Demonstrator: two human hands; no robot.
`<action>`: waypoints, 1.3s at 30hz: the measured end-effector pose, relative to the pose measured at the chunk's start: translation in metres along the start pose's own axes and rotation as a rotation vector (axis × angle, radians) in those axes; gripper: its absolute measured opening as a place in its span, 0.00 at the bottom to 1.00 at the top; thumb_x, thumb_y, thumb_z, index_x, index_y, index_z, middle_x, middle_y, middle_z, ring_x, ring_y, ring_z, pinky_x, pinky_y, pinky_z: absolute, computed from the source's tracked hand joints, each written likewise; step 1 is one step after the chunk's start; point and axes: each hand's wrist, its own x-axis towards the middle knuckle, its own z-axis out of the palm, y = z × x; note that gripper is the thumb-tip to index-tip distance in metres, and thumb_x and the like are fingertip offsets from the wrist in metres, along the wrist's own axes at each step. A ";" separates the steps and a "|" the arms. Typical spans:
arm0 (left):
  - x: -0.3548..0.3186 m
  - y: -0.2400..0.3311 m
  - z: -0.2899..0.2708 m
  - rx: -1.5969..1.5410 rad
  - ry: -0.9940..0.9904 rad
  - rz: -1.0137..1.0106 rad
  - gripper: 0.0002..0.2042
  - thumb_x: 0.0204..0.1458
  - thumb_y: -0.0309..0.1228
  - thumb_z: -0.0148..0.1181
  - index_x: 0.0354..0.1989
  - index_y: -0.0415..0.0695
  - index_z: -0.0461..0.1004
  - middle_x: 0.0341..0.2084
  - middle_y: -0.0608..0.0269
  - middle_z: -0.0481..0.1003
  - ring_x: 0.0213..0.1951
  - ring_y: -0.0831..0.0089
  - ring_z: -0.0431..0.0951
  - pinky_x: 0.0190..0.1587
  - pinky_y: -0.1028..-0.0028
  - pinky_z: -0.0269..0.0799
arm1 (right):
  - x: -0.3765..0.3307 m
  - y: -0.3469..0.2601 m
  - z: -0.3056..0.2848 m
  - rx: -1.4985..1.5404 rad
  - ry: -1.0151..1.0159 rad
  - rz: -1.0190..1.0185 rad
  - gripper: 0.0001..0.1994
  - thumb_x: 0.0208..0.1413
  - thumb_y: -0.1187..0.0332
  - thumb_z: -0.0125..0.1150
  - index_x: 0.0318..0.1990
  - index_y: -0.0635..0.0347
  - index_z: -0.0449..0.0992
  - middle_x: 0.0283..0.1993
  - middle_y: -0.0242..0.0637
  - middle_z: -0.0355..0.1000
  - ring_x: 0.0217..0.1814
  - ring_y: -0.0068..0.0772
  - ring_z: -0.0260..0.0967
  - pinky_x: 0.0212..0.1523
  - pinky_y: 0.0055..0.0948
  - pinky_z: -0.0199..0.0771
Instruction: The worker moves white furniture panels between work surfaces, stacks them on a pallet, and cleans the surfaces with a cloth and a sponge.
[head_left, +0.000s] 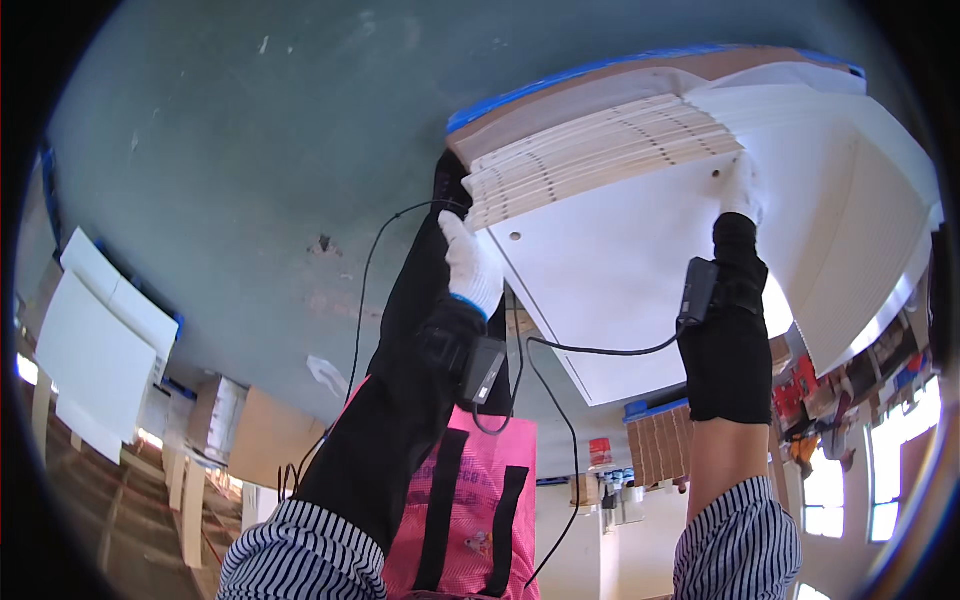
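Observation:
A thick stack of white sheets (620,270) is in front of me, with small round holes near its corners and its far edges fanned in steps. My left hand (473,265), in a white glove, closes on the stack's left edge; its thumb shows and the other fingers are mostly hidden. At the right edge my right hand (742,190), also gloved in white, grips the sheets, its fingertips partly hidden. More large white sheets (830,200) lie beside and beyond that hand. Dark devices with black cables are strapped to both forearms.
Behind the stack runs a brown board edge with a blue rim (600,70). A pink woven bag or apron (510,440) with black straps is below my hands. Stacked white sheets (100,340) stand at left on the green floor (250,150). A loose cable (365,270) loops by my left arm.

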 end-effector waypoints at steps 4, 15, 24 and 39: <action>0.000 0.001 -0.001 -0.012 -0.011 0.019 0.43 0.56 0.64 0.21 0.65 0.36 0.49 0.62 0.48 0.57 0.63 0.57 0.58 0.65 0.64 0.52 | -0.008 -0.023 -0.011 0.037 -0.003 0.044 0.27 0.57 0.49 0.43 0.49 0.64 0.75 0.43 0.39 0.75 0.44 0.33 0.68 0.48 0.31 0.64; 0.009 -0.005 -0.014 -0.067 -0.058 -0.035 0.44 0.55 0.65 0.21 0.64 0.35 0.51 0.62 0.49 0.58 0.63 0.57 0.59 0.64 0.64 0.54 | 0.016 -0.004 -0.026 0.090 -0.105 0.020 0.25 0.56 0.50 0.49 0.46 0.65 0.76 0.40 0.39 0.74 0.43 0.31 0.68 0.45 0.31 0.66; 0.082 -0.001 -0.075 0.068 0.276 -0.012 0.33 0.59 0.56 0.22 0.57 0.41 0.62 0.56 0.57 0.66 0.56 0.63 0.65 0.59 0.68 0.58 | -0.009 -0.029 -0.010 0.344 -0.139 0.049 0.24 0.58 0.51 0.49 0.47 0.66 0.75 0.40 0.36 0.73 0.41 0.27 0.67 0.42 0.29 0.67; 0.123 -0.008 -0.054 0.089 0.265 0.048 0.40 0.56 0.65 0.26 0.48 0.39 0.71 0.42 0.59 0.75 0.44 0.69 0.74 0.50 0.71 0.66 | -0.020 -0.026 -0.010 0.222 0.049 0.093 0.23 0.58 0.52 0.49 0.42 0.66 0.77 0.34 0.36 0.74 0.36 0.28 0.69 0.39 0.28 0.67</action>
